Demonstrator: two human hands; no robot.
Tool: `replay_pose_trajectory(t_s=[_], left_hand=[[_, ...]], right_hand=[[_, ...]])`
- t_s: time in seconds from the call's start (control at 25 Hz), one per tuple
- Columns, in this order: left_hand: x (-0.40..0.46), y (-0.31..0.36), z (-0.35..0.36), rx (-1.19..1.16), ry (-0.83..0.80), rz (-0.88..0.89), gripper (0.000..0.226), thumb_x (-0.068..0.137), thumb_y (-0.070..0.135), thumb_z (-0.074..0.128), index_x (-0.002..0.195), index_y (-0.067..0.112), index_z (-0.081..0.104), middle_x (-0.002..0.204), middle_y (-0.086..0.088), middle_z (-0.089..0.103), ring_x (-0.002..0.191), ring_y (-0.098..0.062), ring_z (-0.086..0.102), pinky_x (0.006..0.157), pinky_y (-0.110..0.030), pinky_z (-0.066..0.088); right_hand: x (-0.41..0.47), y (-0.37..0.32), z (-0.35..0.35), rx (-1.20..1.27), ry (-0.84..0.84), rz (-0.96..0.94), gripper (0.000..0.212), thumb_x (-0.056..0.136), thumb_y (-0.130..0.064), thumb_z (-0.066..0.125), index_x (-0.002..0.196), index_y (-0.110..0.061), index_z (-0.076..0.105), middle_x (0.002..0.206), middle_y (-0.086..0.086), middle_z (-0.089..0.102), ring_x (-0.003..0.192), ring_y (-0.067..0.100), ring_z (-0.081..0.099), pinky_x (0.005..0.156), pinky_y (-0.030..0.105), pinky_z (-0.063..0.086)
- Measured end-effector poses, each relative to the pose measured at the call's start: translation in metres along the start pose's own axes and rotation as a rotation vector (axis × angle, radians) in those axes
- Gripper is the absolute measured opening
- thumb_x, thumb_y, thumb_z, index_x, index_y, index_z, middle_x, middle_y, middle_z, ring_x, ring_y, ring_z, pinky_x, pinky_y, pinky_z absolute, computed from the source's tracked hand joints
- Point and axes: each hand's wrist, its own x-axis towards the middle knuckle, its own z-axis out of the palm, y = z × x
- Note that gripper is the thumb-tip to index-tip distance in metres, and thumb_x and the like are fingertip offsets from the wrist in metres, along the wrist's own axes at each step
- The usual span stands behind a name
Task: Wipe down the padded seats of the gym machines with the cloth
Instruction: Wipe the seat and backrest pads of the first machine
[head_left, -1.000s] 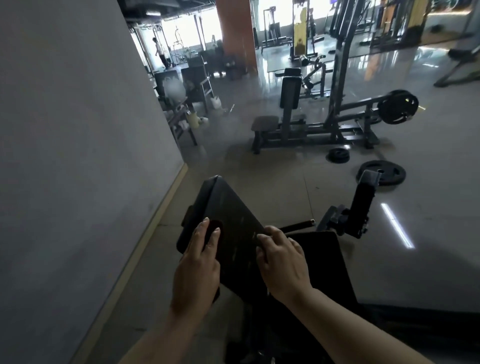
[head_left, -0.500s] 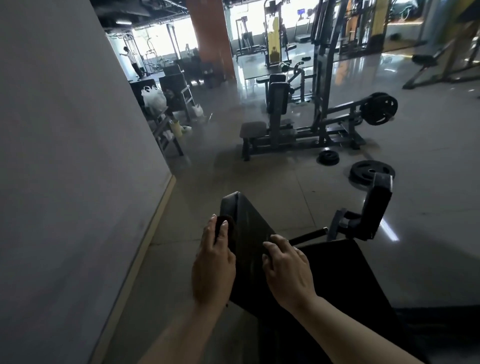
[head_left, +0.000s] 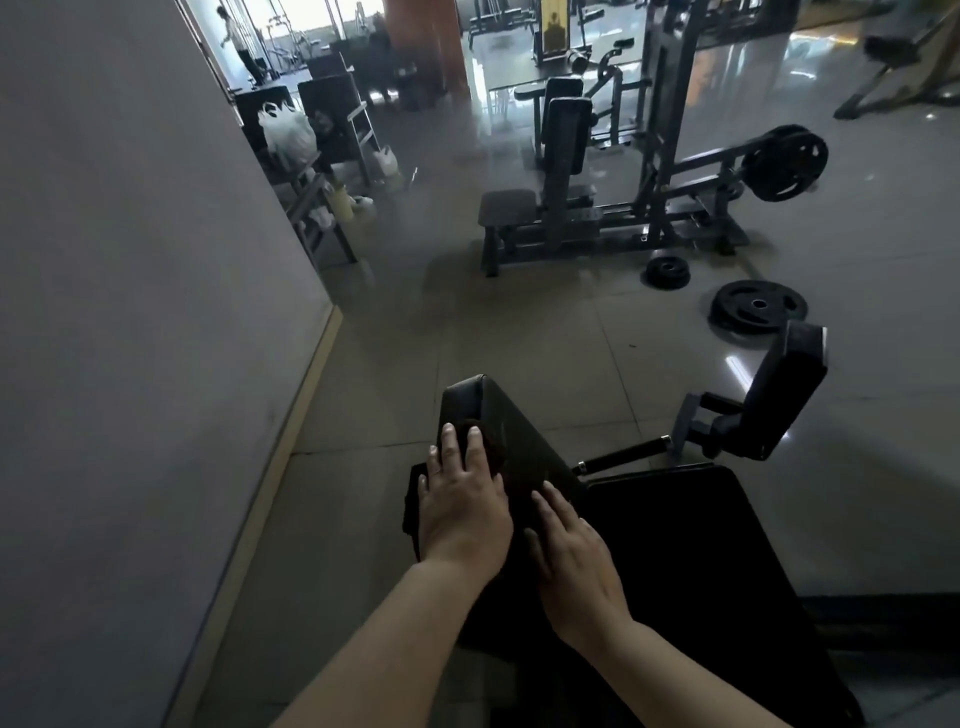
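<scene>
The left hand (head_left: 462, 506), fingers straight, is pressing the dark cloth (head_left: 485, 441) flat on the sloped pad (head_left: 519, 441), while the right hand (head_left: 571, 551) is lying spread beside it. The seat (head_left: 701, 545) and the far machine (head_left: 597, 208) are probably waiting their turn.

No readable text, brand, number or sign appears anywhere in this dim gym scene. The far yellow panel (head_left: 554, 28) on a distant machine and the weight plates (head_left: 757, 310) on the right floor show no legible markings.
</scene>
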Motion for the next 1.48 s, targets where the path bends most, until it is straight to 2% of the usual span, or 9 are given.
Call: replay_pose_trajectory(t_s=[0.08,0.24,0.36,0.48,0.72,0.84,1.16,1.36,1.48], left_hand=[[0.026,0.005,0.002,0.001,0.012,-0.028,0.058,0.100,0.033,0.032,0.151,0.020,0.009,0.159,-0.009,0.001,0.145,-0.031,0.008,0.117,-0.043,0.015],[0.073,0.011,0.005,-0.035,0.037,-0.044,0.056,0.098,0.032,0.038,0.149,0.019,0.021,0.158,-0.012,0.011,0.143,-0.033,0.016,0.116,-0.045,0.018],[0.073,0.004,0.001,-0.175,0.041,-0.012,0.055,0.097,0.028,0.043,0.148,0.019,0.027,0.159,-0.009,0.013,0.145,-0.027,0.013,0.117,-0.044,0.018],[0.022,-0.006,-0.004,-0.211,0.021,0.052,0.056,0.097,0.022,0.043,0.149,0.020,0.024,0.160,-0.005,0.007,0.147,-0.022,0.006,0.119,-0.039,0.012],[-0.063,-0.013,0.002,-0.031,-0.015,0.055,0.062,0.100,0.026,0.039,0.152,0.023,0.005,0.160,-0.003,-0.010,0.147,-0.020,-0.006,0.120,-0.037,0.007],[-0.033,-0.008,0.002,-0.048,-0.019,0.017,0.062,0.100,0.028,0.037,0.152,0.023,0.003,0.160,-0.004,-0.008,0.147,-0.023,-0.005,0.120,-0.038,0.007],[0.070,0.008,0.002,-0.109,0.017,-0.043,0.058,0.098,0.028,0.040,0.151,0.020,0.018,0.159,-0.009,0.012,0.145,-0.027,0.012,0.117,-0.043,0.018],[-0.023,-0.009,0.001,-0.173,0.036,0.044,0.061,0.098,0.025,0.044,0.151,0.025,0.014,0.160,-0.002,0.003,0.147,-0.019,0.003,0.118,-0.040,0.017],[-0.067,-0.016,0.002,-0.087,-0.002,0.074,0.063,0.098,0.026,0.042,0.151,0.026,0.007,0.160,0.000,-0.005,0.147,-0.016,-0.004,0.120,-0.038,0.011]], right_hand=[[0.007,0.001,-0.006,0.009,-0.031,0.013,0.080,0.083,-0.055,-0.002,0.150,-0.020,0.022,0.159,-0.004,0.012,0.143,0.011,0.020,0.115,0.027,0.018],[0.035,0.004,-0.012,0.081,-0.022,0.028,0.051,0.102,-0.035,0.028,0.149,-0.015,0.026,0.158,0.000,0.016,0.143,0.016,0.024,0.115,0.031,0.023],[0.049,0.004,-0.008,0.200,-0.018,0.076,0.050,0.102,-0.031,0.035,0.148,-0.013,0.028,0.158,0.002,0.018,0.142,0.018,0.025,0.114,0.031,0.025],[0.052,0.000,-0.003,0.360,-0.064,0.096,0.050,0.101,-0.031,0.040,0.147,-0.015,0.030,0.158,0.001,0.019,0.142,0.017,0.025,0.114,0.031,0.022],[0.032,0.000,0.007,0.524,-0.158,0.050,0.054,0.100,-0.028,0.042,0.150,-0.019,0.024,0.158,-0.005,0.016,0.143,0.009,0.019,0.100,0.012,0.016],[0.026,0.004,0.011,0.583,-0.153,0.060,0.054,0.100,-0.031,0.042,0.150,-0.022,0.023,0.158,-0.008,0.015,0.143,0.007,0.018,0.104,0.015,0.017],[0.026,0.006,0.018,0.637,-0.164,0.073,0.054,0.100,-0.033,0.041,0.150,-0.026,0.020,0.158,-0.013,0.011,0.143,0.005,0.015,0.107,0.019,0.018],[0.025,0.006,0.018,0.651,-0.163,0.066,0.053,0.100,-0.032,0.041,0.150,-0.025,0.022,0.158,-0.011,0.012,0.142,0.005,0.017,0.106,0.018,0.018],[0.025,0.006,0.021,0.670,-0.162,0.075,0.053,0.101,-0.031,0.040,0.150,-0.026,0.020,0.159,-0.011,0.011,0.142,0.003,0.015,0.107,0.018,0.017]])
